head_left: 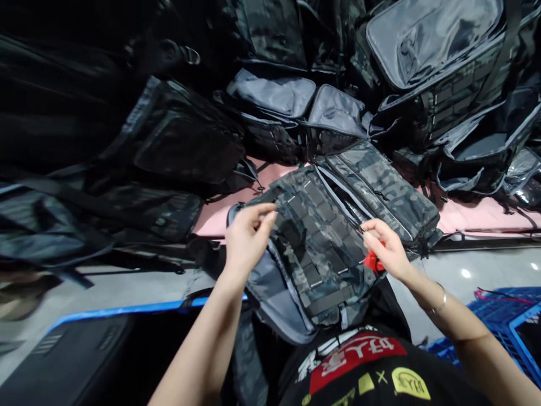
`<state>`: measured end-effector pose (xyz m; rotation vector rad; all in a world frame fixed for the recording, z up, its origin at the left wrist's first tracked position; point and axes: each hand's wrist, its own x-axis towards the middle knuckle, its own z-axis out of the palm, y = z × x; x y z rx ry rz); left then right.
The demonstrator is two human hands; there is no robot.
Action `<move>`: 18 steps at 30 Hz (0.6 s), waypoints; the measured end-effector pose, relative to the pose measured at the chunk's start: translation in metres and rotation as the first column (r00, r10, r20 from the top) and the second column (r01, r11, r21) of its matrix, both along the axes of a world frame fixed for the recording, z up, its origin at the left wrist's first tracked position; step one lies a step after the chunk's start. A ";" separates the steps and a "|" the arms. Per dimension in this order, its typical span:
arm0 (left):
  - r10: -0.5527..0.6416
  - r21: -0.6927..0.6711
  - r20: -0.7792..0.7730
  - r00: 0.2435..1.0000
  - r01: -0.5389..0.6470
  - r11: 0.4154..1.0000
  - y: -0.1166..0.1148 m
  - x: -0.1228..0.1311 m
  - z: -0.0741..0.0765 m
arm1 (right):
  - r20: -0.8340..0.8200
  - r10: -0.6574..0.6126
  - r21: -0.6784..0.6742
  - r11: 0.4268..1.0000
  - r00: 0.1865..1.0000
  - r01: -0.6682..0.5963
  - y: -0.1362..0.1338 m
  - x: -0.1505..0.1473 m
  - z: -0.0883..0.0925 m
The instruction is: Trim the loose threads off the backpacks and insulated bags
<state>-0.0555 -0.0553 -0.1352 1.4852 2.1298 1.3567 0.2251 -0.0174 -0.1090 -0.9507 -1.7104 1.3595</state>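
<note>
A dark camouflage backpack point(321, 225) lies in front of me with its rows of webbing facing up. Its zipped front pocket point(344, 194) gapes open, and a grey-lined compartment point(276, 287) hangs open on the near left side. Above the pack's left part is my left hand point(249, 234), thumb and fingers drawn together; whatever they may hold is too small to tell. My right hand point(386, 248) pinches at the lower end of the pocket's zip. A small red item point(373, 261), its kind unclear, is held under those right fingers.
More camouflage bags with grey linings point(274, 96) crowd the back of the pink-covered table point(215, 217). Dark bags point(186, 141) are piled at left. A blue-rimmed bin point(139, 308) holding a black bag stands below left, and blue crates point(486, 321) at lower right.
</note>
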 end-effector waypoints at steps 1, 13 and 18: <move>-0.119 -0.064 0.066 0.991 0.123 0.990 -0.010 0.014 0.002 | 0.010 -0.019 -0.058 0.998 1.000 0.019 -0.012 0.014 -0.008; -0.473 -0.376 0.051 0.880 0.456 0.807 -0.080 0.123 -0.005 | 0.175 -0.266 0.161 0.958 0.948 0.239 -0.060 0.031 -0.082; -0.365 -0.174 -0.027 0.931 0.355 0.919 -0.080 0.113 -0.003 | 0.197 -0.242 0.380 0.912 0.950 0.154 -0.025 0.001 -0.086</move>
